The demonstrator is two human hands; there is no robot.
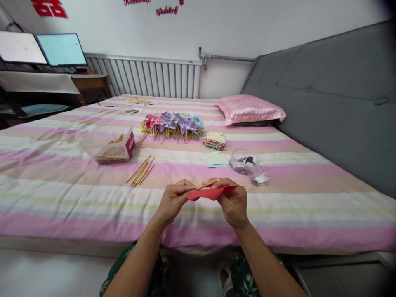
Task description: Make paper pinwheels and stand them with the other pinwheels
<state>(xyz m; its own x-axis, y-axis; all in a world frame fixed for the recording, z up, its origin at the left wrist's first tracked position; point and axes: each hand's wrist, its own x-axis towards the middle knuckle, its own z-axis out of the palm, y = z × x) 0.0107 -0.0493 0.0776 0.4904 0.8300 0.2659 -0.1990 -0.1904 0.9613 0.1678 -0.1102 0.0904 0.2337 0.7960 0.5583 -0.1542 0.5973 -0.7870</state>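
Between my two hands, above the near edge of the bed, is a red paper (206, 194) with curled edges. A thin wooden stick (206, 185) lies along its top side. My left hand (175, 200) pinches the stick's left end together with the paper's left edge. On the other side, my right hand (233, 204) grips the paper's right part, its fingers by the stick's right end. Several loose wooden sticks (140, 171) lie on the striped sheet to the left. Beyond them stands a clear plastic box (107, 146) with more sticks inside.
Several finished paper pinwheels (176, 123) are bunched mid-bed. Right of them are a stack of coloured paper (215, 141), a few loose sheets (216, 159) and clear containers (244, 163) of small parts. A pink pillow (250, 108) rests by the grey headboard (324, 90).
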